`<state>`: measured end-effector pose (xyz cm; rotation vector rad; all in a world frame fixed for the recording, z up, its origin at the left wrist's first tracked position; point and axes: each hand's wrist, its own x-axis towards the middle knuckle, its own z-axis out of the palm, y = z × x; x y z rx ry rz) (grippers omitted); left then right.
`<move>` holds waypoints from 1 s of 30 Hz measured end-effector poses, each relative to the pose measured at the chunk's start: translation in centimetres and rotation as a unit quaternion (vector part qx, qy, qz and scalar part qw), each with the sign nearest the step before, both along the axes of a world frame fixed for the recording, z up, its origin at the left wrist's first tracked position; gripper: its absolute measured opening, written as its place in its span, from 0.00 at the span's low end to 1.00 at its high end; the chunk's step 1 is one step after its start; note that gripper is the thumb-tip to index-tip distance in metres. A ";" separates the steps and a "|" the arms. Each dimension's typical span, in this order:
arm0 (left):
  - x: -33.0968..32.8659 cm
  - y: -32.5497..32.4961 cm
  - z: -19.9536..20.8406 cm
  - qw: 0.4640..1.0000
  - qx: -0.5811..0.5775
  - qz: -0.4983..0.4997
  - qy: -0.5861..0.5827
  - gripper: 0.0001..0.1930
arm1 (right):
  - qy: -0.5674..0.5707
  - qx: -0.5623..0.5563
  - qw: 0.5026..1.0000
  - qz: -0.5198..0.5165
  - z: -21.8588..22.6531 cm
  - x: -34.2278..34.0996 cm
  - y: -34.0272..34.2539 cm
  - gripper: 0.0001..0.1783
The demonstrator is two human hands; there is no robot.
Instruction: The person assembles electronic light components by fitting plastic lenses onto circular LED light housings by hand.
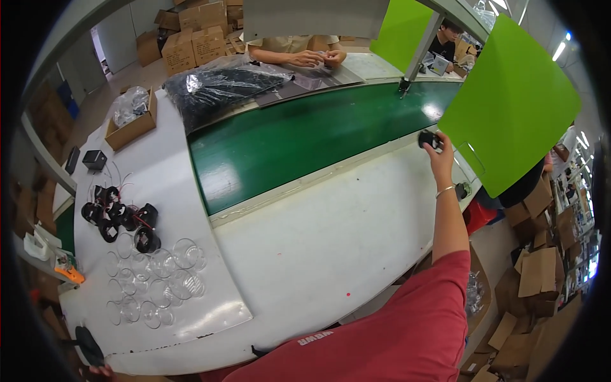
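My right hand (441, 158) is stretched out over the far right of the white table, fingers closed on a small black round part (429, 139). Low at the left rim shows a bit of my left hand (100, 370), beside a dark flat oval object (90, 346); its fingers are too small and cut off to read. On the left of the table lies a cluster of black round housings (119, 213) with thin red wires. Several clear round covers (163, 262) stand in rows just nearer than them.
A green conveyor belt (286, 153) runs along the table's far side. Beyond it, a person's hands (312, 59) work behind a plastic-wrapped black bundle (223, 89). A bright green panel (515, 108) rises at the right. A cardboard tray (133, 124) and a black cube (95, 160) sit far left.
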<state>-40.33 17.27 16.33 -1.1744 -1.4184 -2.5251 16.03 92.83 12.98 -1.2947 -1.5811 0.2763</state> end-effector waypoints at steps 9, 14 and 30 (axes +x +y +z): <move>3.5 8.7 -0.5 0.995 -0.048 -0.001 -0.088 0.46 | 0.367 -0.118 0.714 0.584 4.7 -22.8 -20.3 0.33; 4.1 9.7 -1.4 0.986 -0.022 -0.137 -0.098 0.53 | 0.416 -0.234 0.606 0.636 5.2 -28.9 -29.2 0.27; 2.8 6.0 -3.7 0.952 -0.005 -0.211 -0.221 0.43 | 0.415 -0.620 0.342 0.572 5.5 -35.9 -37.3 0.34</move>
